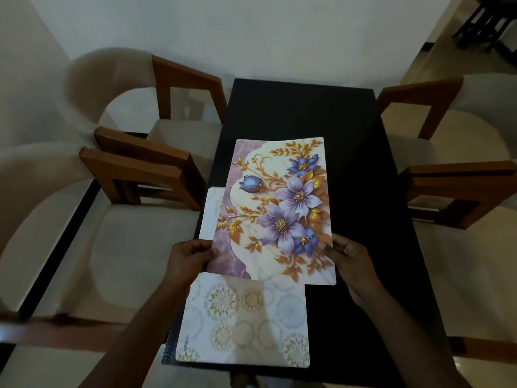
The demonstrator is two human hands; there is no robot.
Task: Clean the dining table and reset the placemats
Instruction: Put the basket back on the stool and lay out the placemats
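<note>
A floral placemat (275, 208) with purple and blue flowers and gold leaves is held over the black dining table (358, 169). My left hand (188, 257) pinches its near left corner. My right hand (354, 257) grips its near right edge. Beneath it lies a cream placemat (246, 323) with gold round patterns, flat at the table's near edge. A strip of another pale placemat (211, 211) pokes out on the left, under the floral one.
Two cushioned wooden chairs (145, 175) stand along the table's left side and two more chairs (453, 189) along the right. A white wall runs behind the far end. Dark furniture (486, 21) stands at the top right.
</note>
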